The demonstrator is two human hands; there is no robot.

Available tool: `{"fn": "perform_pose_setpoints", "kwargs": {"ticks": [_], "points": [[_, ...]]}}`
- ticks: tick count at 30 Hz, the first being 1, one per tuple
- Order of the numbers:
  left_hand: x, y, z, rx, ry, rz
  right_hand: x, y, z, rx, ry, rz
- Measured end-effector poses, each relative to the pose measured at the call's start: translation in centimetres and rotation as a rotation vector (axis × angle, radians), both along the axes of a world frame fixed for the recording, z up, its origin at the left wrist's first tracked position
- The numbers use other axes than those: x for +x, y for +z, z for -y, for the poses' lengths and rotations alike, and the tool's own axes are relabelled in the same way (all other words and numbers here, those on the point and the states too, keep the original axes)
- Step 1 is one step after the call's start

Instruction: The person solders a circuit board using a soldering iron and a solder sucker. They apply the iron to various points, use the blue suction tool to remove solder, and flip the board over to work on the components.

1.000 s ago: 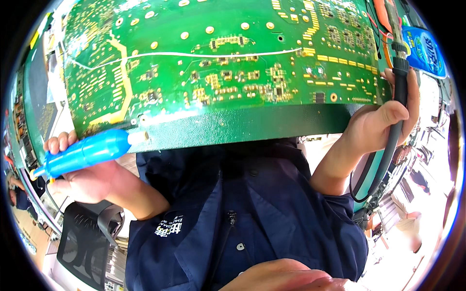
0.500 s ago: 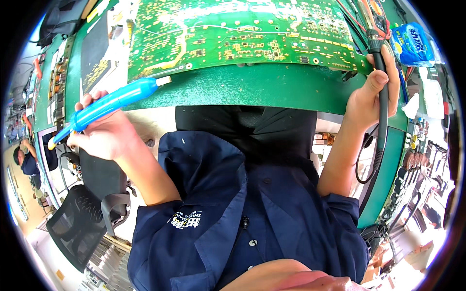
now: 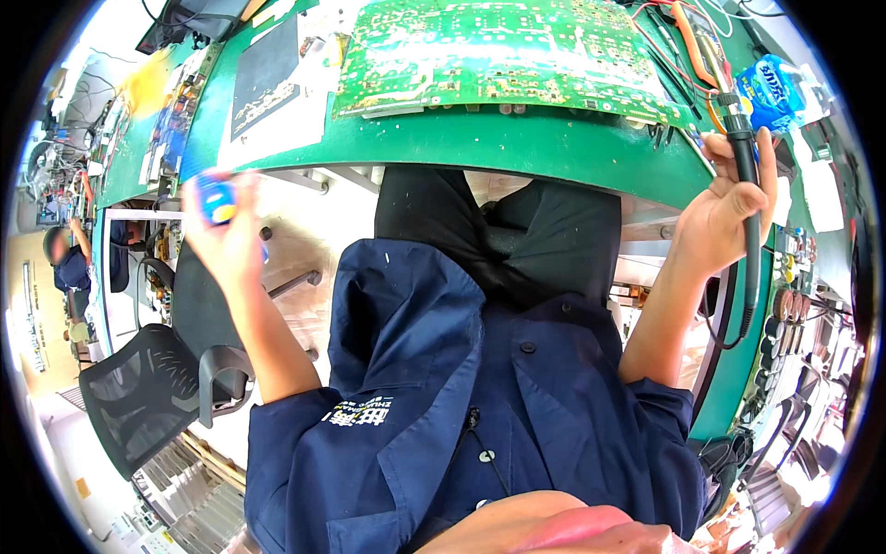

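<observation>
My left hand (image 3: 224, 242) is raised off the table's left front edge, its fingers closed round a blue solder sucker (image 3: 218, 198). Motion smears the tool, and its end points toward me. On the right, my right hand (image 3: 722, 222) grips a soldering iron (image 3: 744, 157) with a black handle, held upright beside the table's right side; its cord hangs below. Some fingers of that hand are spread beside the handle. A large green circuit board (image 3: 517, 97) lies on the table, apart from both hands, with many small parts and bright glare on it.
The green table (image 3: 443, 143) spans the far side. Black and white sheets (image 3: 268, 88) lie at its left, a blue plastic packet (image 3: 773, 94) at its right near an orange-handled tool (image 3: 694, 42) and wires. A black mesh chair (image 3: 152, 392) stands left; another person (image 3: 69, 263) is far off.
My left hand has turned and moved a little right, swinging the solder sucker from slanting over the table to end-on. The right hand with the iron has shifted slightly nearer. The whole view has shifted.
</observation>
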State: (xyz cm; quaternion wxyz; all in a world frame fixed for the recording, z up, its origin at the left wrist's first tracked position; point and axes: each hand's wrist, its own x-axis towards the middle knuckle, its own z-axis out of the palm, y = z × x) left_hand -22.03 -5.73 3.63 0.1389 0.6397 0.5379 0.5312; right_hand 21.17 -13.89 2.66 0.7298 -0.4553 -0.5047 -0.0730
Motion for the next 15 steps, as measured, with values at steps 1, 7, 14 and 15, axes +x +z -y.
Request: {"fn": "perform_pose_setpoints", "kwargs": {"ticks": [1,7,14,15], "points": [[1.3,-0.3,0.5,0.007,-0.029,-0.167,-0.5,0.6,0.6,-0.015,0.092,-0.055],[10.1,0.4,4.3,-0.108,-0.435,-0.720,-3.6,2.1,2.0,-0.142,0.441,-0.157],[15.2,1.2,5.4,0.006,-0.674,-0.805,-5.1,2.1,3.7,-0.323,0.886,-0.190],[15.7,1.2,5.6,0.027,-0.661,-0.820,-5.6,2.1,4.0,-0.335,0.885,-0.176]]}}
